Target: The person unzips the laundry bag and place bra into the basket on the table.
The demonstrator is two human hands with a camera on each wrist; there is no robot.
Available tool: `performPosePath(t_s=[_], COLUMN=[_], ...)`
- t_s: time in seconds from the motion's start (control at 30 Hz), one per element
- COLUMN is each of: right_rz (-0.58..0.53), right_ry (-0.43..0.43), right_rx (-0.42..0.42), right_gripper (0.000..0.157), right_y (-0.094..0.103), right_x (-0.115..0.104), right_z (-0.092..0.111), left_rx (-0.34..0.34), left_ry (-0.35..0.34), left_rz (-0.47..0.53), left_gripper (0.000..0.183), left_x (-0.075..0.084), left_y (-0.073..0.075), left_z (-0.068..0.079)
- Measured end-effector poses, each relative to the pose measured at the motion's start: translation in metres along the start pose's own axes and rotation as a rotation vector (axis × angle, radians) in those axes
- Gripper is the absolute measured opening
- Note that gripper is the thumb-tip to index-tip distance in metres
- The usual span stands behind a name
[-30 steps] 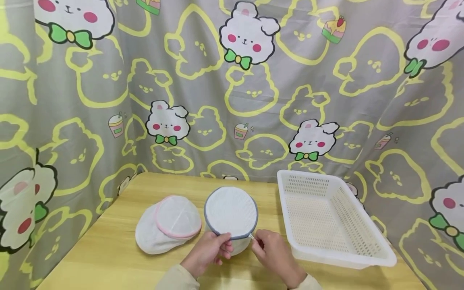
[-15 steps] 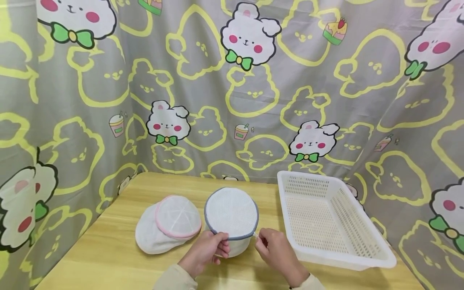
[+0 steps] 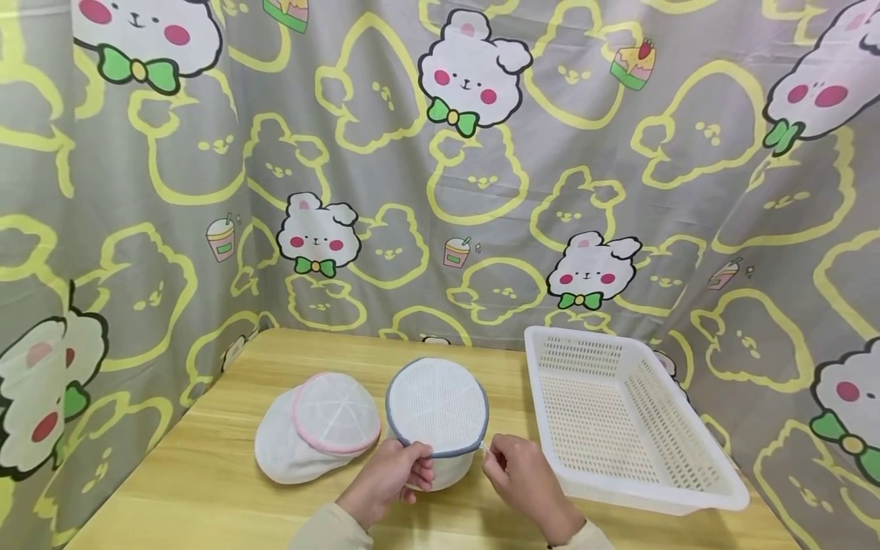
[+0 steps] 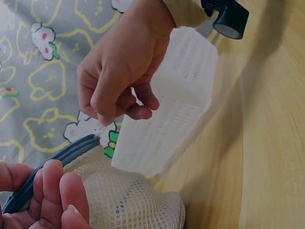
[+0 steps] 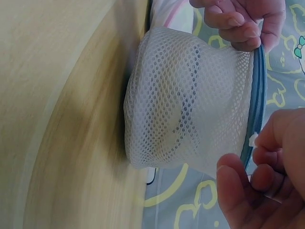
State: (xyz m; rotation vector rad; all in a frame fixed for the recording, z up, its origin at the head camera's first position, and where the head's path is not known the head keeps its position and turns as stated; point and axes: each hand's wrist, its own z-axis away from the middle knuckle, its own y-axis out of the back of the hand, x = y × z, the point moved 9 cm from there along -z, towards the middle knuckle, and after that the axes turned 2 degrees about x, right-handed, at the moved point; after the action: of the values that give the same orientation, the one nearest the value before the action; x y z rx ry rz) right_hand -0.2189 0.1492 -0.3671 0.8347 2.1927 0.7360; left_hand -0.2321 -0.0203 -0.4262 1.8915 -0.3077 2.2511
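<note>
A round white mesh laundry bag [image 3: 437, 405] with a blue zippered rim stands upright at the middle of the table. My left hand [image 3: 389, 475] pinches its front rim between thumb and fingers. At the rim's front right, my right hand [image 3: 525, 477] pinches the small white zipper pull [image 5: 253, 139]. The right wrist view shows the bag's mesh side wall [image 5: 190, 100] standing over the table. To the left lies a second white mesh bag [image 3: 289, 439] with a pink-rimmed round top [image 3: 338, 412], apart from my hands.
A white plastic basket [image 3: 653, 495] with slotted walls stands to the right, close to my right hand. The wooden table [image 3: 186, 466] ends at a grey curtain [image 3: 399, 179] with rabbit prints, which hangs behind it and at both sides.
My right hand has shifted slightly right along the rim with the zipper pull. My left hand keeps its pinch on the rim, and the pink-rimmed bag and basket stay put.
</note>
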Motion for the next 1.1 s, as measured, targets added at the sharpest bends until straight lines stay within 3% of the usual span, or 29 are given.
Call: performPosePath(t_s=[0.17,0.5,0.83,1.1], right_rz=[0.0,-0.059,-0.033,-0.079], right_ry=[-0.022,0.029,0.135,0.158], right_rx=[0.005,0.002,0.087,0.045], right_gripper=[0.035,0.035,0.034,0.036], right_y=[0.003,-0.001,0.004,0.0], right_x=[0.003,-0.002,-0.019,-0.031], right_z=[0.0,0.002,0.003,0.003], left_rx=[0.004,0.013,-0.027,-0.057], left_ry=[-0.001,0.015,0.022,0.015], left_rz=[0.009,0.047,0.024,0.031], left_gripper=[0.019,0.026,0.038,0.039], left_x=[0.0,-0.002,-0.007,-0.007], left_y=[0.004,0.009,-0.005,-0.018], left_z=[-0.002,0.0,0.004,0.003])
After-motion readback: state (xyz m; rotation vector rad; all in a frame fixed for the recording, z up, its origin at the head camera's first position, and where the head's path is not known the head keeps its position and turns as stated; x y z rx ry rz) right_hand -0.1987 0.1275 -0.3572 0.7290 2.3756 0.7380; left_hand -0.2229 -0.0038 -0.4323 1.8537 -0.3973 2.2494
